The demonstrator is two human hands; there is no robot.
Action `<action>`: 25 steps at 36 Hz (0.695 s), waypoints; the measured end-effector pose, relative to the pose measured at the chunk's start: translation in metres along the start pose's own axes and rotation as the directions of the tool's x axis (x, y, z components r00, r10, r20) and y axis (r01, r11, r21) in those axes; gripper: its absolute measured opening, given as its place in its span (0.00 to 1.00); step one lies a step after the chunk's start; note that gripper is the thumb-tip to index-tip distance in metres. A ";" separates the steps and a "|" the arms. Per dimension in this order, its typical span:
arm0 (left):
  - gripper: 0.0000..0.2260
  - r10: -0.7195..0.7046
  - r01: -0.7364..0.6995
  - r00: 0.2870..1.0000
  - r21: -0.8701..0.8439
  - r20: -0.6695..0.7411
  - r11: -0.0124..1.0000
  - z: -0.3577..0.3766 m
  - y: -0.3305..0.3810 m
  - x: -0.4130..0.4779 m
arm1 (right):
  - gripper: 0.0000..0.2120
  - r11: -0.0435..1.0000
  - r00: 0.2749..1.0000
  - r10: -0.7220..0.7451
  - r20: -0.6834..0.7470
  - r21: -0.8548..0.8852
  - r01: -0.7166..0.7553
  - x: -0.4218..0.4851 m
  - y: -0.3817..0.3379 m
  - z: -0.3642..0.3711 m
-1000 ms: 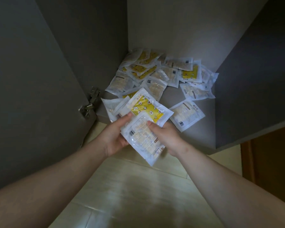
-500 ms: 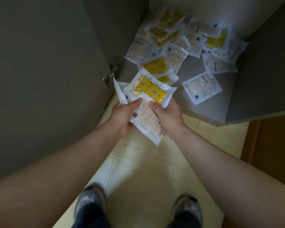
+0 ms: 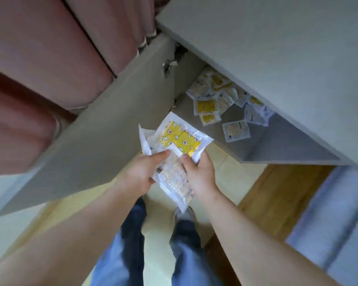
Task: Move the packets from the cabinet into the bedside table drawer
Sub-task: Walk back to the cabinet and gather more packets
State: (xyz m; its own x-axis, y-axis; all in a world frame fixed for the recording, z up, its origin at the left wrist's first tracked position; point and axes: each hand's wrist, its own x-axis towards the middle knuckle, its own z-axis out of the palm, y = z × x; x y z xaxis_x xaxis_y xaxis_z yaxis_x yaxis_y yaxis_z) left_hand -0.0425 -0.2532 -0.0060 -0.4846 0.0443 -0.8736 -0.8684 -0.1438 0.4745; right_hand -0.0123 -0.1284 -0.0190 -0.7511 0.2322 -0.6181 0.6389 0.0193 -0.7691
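Note:
Both hands hold a small stack of clear packets (image 3: pixel 179 141) in front of the cabinet; the top ones show a yellow patterned pad and a pale printed one. My left hand (image 3: pixel 142 174) grips the stack's left side with the thumb on top. My right hand (image 3: pixel 198 172) pinches its right side. Several more packets (image 3: pixel 221 100), yellow and white, lie scattered on the grey cabinet shelf (image 3: pixel 277 145) beyond, half hidden under the cabinet's upper panel. The bedside table drawer is not in view.
The open grey cabinet door (image 3: pixel 103 129) stands at my left, its hinge (image 3: pixel 170 64) near the top. Pink curtain folds (image 3: pixel 50 58) hang behind it. Pale floor tiles and a wooden strip (image 3: pixel 277 195) lie below; my jeans and shoes (image 3: pixel 184 213) show underneath.
My hands pulled the stack out of the cabinet and toward me. The view swung down and back, so the shelf packets shifted up and right, and my legs came into sight.

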 end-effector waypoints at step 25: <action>0.11 0.287 -0.642 0.725 -0.461 -0.626 0.613 -0.167 -0.011 -0.426 | 0.09 0.854 0.698 -0.253 0.670 -0.185 0.487 -0.352 -0.188 0.126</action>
State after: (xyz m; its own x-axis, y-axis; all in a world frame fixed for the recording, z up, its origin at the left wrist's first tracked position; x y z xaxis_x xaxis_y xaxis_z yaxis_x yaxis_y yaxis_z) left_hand 0.1911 -0.4355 0.3431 -0.5351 -0.6285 -0.5645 -0.1732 -0.5724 0.8015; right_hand 0.1114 -0.3361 0.3226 -0.7978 -0.4940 -0.3457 0.2103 0.3095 -0.9274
